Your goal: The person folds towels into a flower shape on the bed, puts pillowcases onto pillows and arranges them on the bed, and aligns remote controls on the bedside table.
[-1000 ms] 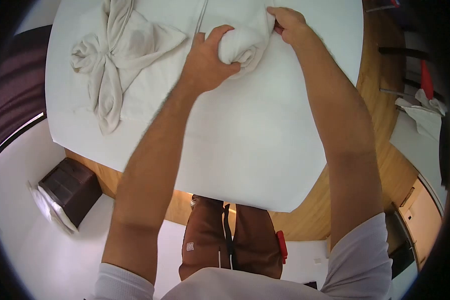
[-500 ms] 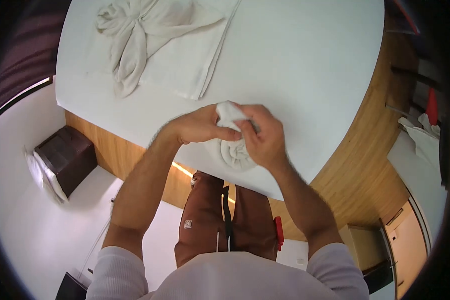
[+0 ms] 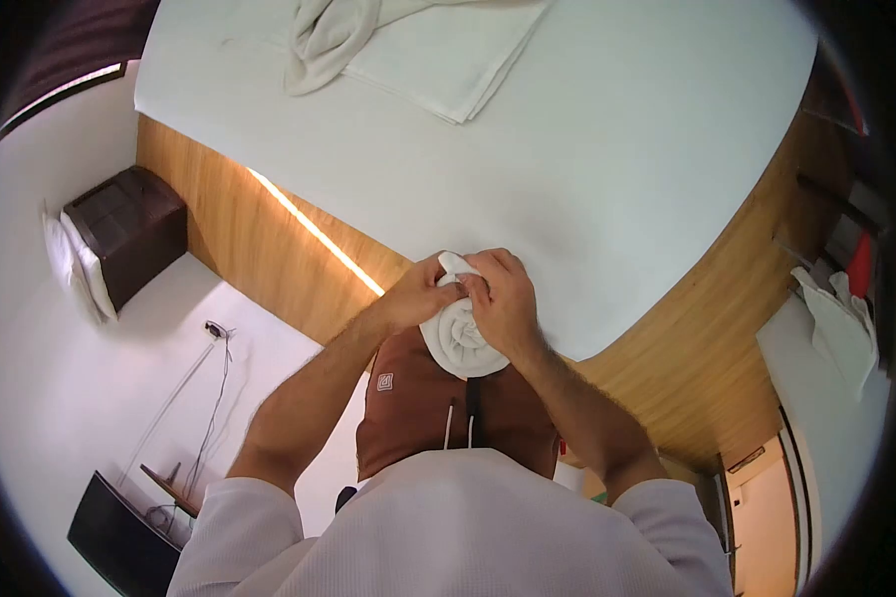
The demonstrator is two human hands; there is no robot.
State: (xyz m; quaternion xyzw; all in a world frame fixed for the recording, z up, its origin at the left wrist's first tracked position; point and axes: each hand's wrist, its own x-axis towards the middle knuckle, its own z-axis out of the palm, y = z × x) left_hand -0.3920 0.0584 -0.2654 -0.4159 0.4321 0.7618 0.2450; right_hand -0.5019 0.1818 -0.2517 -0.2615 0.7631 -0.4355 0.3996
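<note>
A white towel point(image 3: 458, 338) is rolled up tight, its spiral end facing me, close to my waist at the near edge of the white bed point(image 3: 617, 169). My left hand point(image 3: 415, 297) is closed on the left of the roll, its thumb near the top. From the right, my right hand point(image 3: 506, 306) grips the same towel, fingers bent over its upper part. Between both hands a small fold of the cloth sticks up. Some of the fingertips are hidden in the folds.
Farther up the bed lie a flat folded white cloth point(image 3: 458, 75) and a loosely twisted towel point(image 3: 324, 50), cut off by the frame. A dark cabinet point(image 3: 129, 234) stands at left, a black screen point(image 3: 119, 532) at lower left. More white cloth point(image 3: 836, 333) hangs at right.
My hands and the rolled towel have come nearer my body, from over the bed to its edge. The view has shifted, so the other towels sit higher in the frame.
</note>
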